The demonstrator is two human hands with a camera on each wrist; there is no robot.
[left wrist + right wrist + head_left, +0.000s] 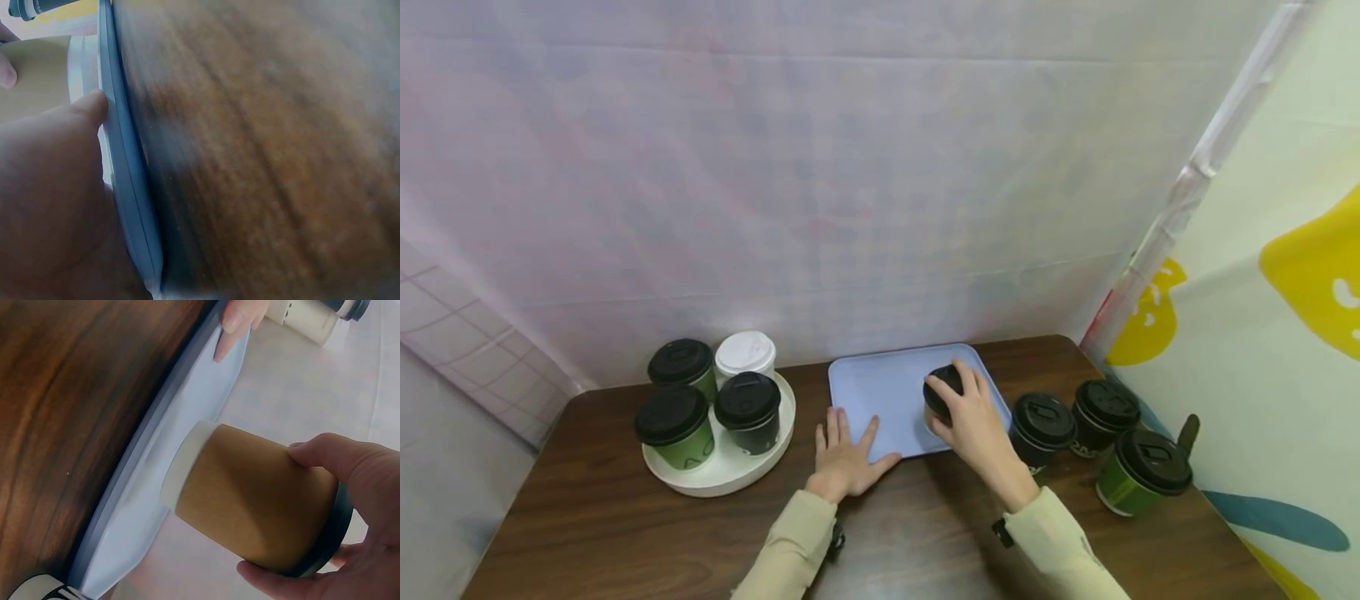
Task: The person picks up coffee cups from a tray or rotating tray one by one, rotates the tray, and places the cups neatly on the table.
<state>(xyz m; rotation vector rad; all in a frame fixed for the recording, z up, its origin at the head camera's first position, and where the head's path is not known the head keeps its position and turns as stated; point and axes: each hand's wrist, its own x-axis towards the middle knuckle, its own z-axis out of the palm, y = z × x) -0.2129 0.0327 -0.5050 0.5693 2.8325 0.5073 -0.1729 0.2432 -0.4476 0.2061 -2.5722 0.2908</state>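
My right hand (976, 423) grips a brown paper coffee cup (253, 497) by its upper part, with the fingers around the black lid (942, 392). The cup stands upright over the right part of a light blue rectangular tray (876, 387); whether its white base touches the tray is hard to tell. At the tray's front left corner, my left hand (844, 462) lies with fingers spread. Its thumb (94, 106) touches the tray's rim in the left wrist view.
On the left, a round white tray (726, 483) carries several lidded cups, one with a white lid (747, 352). Right of the blue tray stand a dark cup (1041, 425), another dark cup (1105, 412) and a green cup (1138, 475) with a handle-like piece. A pale curtain (850, 208) hangs behind.
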